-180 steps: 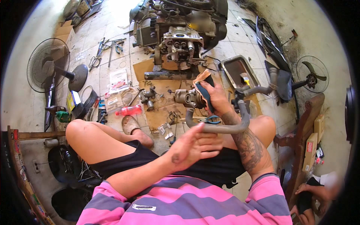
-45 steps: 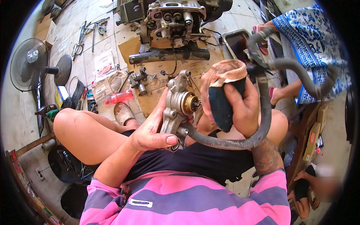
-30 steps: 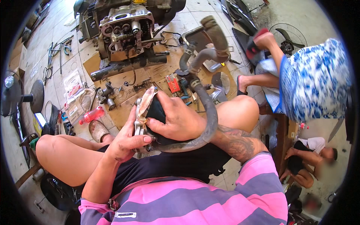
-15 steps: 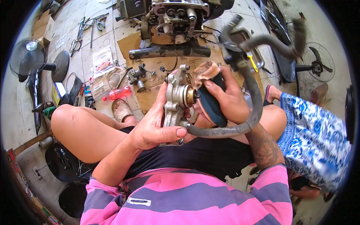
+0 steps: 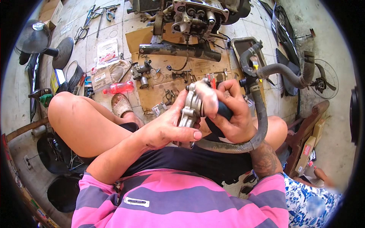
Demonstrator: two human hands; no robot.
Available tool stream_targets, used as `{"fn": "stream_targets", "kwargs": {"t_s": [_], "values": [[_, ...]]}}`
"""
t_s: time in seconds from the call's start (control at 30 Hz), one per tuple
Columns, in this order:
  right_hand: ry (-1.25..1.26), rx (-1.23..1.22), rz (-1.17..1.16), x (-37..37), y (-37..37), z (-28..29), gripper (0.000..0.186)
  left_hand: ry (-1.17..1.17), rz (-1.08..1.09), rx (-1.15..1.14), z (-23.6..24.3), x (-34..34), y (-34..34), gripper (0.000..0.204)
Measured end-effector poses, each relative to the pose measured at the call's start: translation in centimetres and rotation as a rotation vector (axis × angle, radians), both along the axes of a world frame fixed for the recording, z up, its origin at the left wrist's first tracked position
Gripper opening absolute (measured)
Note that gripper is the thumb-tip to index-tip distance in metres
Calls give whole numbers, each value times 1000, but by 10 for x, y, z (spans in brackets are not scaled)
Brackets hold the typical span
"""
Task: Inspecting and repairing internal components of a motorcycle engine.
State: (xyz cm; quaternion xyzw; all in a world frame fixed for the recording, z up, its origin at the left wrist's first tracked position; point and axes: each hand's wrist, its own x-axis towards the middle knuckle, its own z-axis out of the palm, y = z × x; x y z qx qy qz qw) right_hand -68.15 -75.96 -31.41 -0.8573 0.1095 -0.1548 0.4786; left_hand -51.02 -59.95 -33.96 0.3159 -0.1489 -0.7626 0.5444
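Observation:
My left hand [image 5: 163,131] grips a grey cast-metal pump housing [image 5: 188,114] with its thumb along the lower side, in front of my lap. A thick black rubber hose [image 5: 261,117] runs from the housing's lower end, curves under my right wrist and rises to a branched joint. My right hand [image 5: 236,116] is closed round a soft dark-blue and cream pad [image 5: 209,100], its cream end blurred. That pad lies against the housing's right face and hides the brass-coloured part there. Its exact kind is unclear.
An engine [image 5: 197,19] stands ahead on cardboard [image 5: 152,95], behind a dark tube [image 5: 178,52]. Small metal parts, a red bottle [image 5: 118,87] and plastic bags lie left of centre. A metal tray [image 5: 241,43] sits right; a fan [image 5: 34,40] stands far left. A person in floral cloth [image 5: 311,201] is lower right.
Both hands and the housing have shifted right and slightly down. The pad now covers the brass-coloured part that showed before. The person in floral cloth has moved toward the lower edge.

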Motion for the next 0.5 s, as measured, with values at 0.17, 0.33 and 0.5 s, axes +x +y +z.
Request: {"fn": "stream_targets", "kwargs": {"t_s": [0.17, 0.33, 0.5], "values": [[65, -108, 76, -4, 3, 13, 54, 133, 17, 13, -5, -6, -2, 114], [-42, -485, 156, -7, -3, 22, 51, 282, 136, -18, 11, 0, 2, 111], [-102, -498, 194, -10, -15, 27, 46, 349, 71, -102, 0, -3, 5, 111]]}}
